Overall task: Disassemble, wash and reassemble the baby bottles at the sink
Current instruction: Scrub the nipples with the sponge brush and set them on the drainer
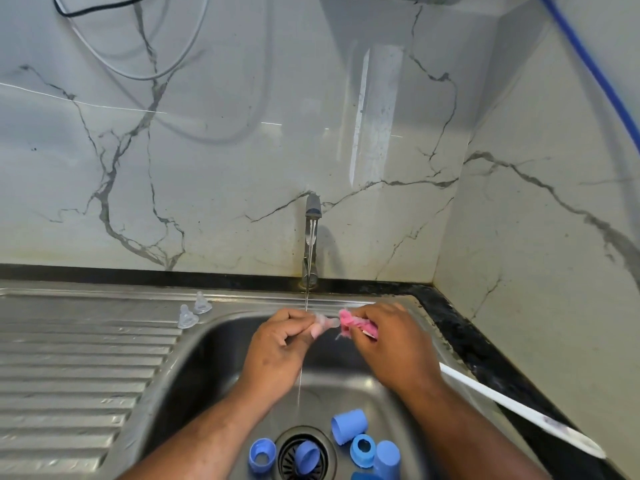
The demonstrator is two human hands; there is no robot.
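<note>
Over the steel sink (214,344), my left hand (277,348) pinches a small clear silicone teat (327,322) under a thin stream of water from the tap (311,237). My right hand (388,341) grips a pink brush (351,323), its bristly head touching the teat. Two more clear teats (194,310) stand on the draining board's back edge. Several blue caps and collar rings (349,429) lie in the basin around the drain (304,455).
A ribbed draining board (69,368) fills the left. A long white brush handle (512,407) lies across the sink's right rim and the dark counter (478,348). Marble walls close the back and right. A blue hose (595,74) hangs at upper right.
</note>
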